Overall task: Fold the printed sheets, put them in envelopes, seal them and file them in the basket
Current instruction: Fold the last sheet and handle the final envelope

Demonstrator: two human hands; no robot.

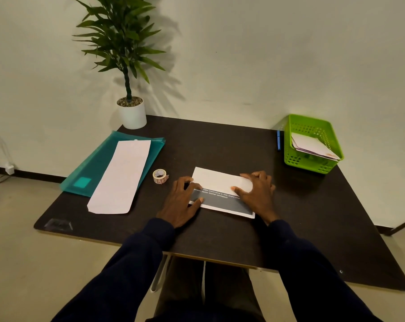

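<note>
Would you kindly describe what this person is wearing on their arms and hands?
Both arms are covered by long dark navy sleeves, the left sleeve and the right sleeve ending in plain cuffs at the wrists. The left hand and right hand are bare: no gloves, and no ring or watch shows.

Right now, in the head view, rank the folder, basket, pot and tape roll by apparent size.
1. folder, though partly under the envelope
2. basket
3. pot
4. tape roll
No two look alike.

Two hands (182, 202) (259, 194), one printed sheet (220, 182), one loose envelope (122, 177), one folder (96, 163), one tape roll (160, 176), one basket (298, 160)
</note>
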